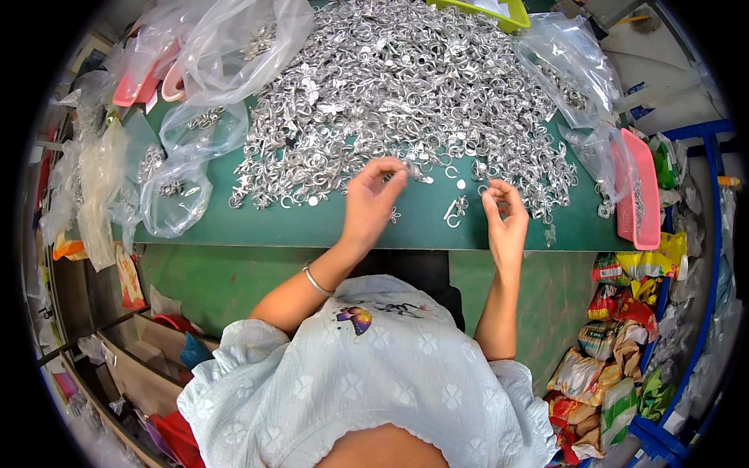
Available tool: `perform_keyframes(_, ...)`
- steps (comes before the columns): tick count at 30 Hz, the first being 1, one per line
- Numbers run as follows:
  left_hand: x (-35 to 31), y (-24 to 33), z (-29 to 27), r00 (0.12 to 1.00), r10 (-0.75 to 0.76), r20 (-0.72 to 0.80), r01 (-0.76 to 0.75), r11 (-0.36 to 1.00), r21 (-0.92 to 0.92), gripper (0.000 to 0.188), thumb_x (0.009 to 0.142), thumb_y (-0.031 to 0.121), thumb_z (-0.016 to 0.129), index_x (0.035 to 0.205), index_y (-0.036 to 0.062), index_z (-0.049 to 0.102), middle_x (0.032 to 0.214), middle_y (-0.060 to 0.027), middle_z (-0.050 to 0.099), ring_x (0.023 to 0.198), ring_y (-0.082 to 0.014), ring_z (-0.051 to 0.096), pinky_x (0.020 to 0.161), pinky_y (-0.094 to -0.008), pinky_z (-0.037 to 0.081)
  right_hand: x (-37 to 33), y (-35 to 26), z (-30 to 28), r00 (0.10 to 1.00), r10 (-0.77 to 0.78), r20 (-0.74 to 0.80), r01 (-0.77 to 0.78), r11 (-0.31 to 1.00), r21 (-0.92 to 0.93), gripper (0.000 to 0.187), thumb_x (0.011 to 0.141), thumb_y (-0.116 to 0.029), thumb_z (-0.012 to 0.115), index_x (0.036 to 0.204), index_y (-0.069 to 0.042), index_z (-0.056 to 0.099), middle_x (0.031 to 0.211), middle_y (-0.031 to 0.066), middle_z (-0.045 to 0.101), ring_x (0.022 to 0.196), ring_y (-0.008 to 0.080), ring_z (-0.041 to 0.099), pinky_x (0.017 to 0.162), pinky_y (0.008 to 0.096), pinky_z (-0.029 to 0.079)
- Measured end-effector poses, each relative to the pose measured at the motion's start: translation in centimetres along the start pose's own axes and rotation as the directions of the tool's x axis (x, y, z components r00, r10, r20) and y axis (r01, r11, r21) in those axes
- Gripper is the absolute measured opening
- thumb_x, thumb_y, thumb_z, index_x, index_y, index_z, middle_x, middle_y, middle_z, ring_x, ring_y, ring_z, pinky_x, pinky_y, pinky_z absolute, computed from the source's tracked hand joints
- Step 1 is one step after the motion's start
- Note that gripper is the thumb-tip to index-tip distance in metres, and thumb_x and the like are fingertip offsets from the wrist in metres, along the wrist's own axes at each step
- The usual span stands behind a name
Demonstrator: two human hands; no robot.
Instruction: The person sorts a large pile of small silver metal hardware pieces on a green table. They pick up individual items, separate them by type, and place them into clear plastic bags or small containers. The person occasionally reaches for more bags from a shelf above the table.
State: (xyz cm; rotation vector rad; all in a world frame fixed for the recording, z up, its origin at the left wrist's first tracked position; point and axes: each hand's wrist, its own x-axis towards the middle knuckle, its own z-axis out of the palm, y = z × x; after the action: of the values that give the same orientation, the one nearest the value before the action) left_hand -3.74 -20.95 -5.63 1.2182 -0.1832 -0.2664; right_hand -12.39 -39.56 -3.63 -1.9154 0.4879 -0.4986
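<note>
A large heap of small silver metal pieces (390,78), many shaped like hooks, rings and flowers, spreads over the green table (312,228). My left hand (373,201) is at the heap's near edge, thumb and forefinger closed together. Something small and grey shows blurred at its fingertips, too unclear to name. To the right, my right hand (505,212) is held with curled fingers and a pinched tip beside the loose pieces; what it holds, if anything, is too small to make out. Between the hands lie a hook-shaped piece (453,221) and a flower-shaped piece (462,204).
Clear plastic bags (179,204) with metal pieces lie at the left, and another clear bag (573,70) at the right. A pink basket (644,204) stands on the right edge, a yellow-green tray (509,17) at the back. Colourful packages (581,373) fill a blue rack (710,257) at right.
</note>
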Motion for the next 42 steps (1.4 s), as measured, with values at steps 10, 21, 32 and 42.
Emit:
perform_keyframes(10, 3.4, -0.2, 0.0, 0.959, 0.282, 0.011, -0.278, 0.937, 0.211, 0.010, 0.082, -0.008, 0.054, 0.092, -0.0051, 0.057, 0.110, -0.0105, 0.051, 0.099, -0.0146, 0.055, 0.083, -0.0275, 0.051, -0.4, 2.6, 0.5, 0.953, -0.190, 0.235, 0.272, 0.880, -0.390, 0.023, 0.072, -0.001, 0.066, 0.094, -0.001, 0.059, 0.088, 0.0104, 0.056, 0.082, 0.0260, 0.051, 0.074, 0.0347, 0.042)
perform_keyframes(21, 0.6, 0.4, -0.1, 0.818, -0.494, 0.295, 0.574, 0.732, -0.367, 0.025, 0.090, 0.002, 0.045, 0.114, -0.0031, 0.049, 0.110, -0.0229, 0.058, 0.105, -0.0308, 0.058, 0.088, -0.0359, 0.050, -0.7, 2.8, 0.3, 0.977, 0.214, 0.018, -0.207, 0.918, 0.338, 0.006, 0.085, -0.004, 0.060, 0.089, 0.001, 0.059, 0.076, 0.0014, 0.059, 0.069, 0.0056, 0.052, 0.060, 0.0192, 0.039)
perform_keyframes(32, -1.9, 0.1, 1.8, 0.686, -0.493, 0.536, 0.728, 0.467, -0.502, 0.042, 0.085, 0.000, 0.049, 0.125, -0.0084, 0.039, 0.124, -0.0225, 0.047, 0.115, -0.0302, 0.048, 0.105, -0.0409, 0.034, -2.7, 0.4, 2.3, 0.971, -0.238, 0.016, 0.221, 0.922, 0.317, 0.007, 0.077, 0.005, 0.061, 0.084, 0.003, 0.062, 0.084, 0.0075, 0.063, 0.081, 0.0169, 0.055, 0.072, 0.0268, 0.044)
perform_keyframes(42, -2.8, 0.5, 2.0, 0.887, -0.265, 0.378, 0.373, 0.895, -0.246, 0.032, 0.079, -0.009, 0.057, 0.111, -0.0026, 0.054, 0.112, -0.0116, 0.058, 0.106, -0.0173, 0.055, 0.093, -0.0295, 0.044, -2.9, -0.8, 2.9, 0.837, -0.545, -0.049, 0.544, 0.838, -0.034, 0.013, 0.072, 0.010, 0.060, 0.082, 0.003, 0.063, 0.087, 0.0118, 0.064, 0.080, 0.0247, 0.057, 0.073, 0.0312, 0.046)
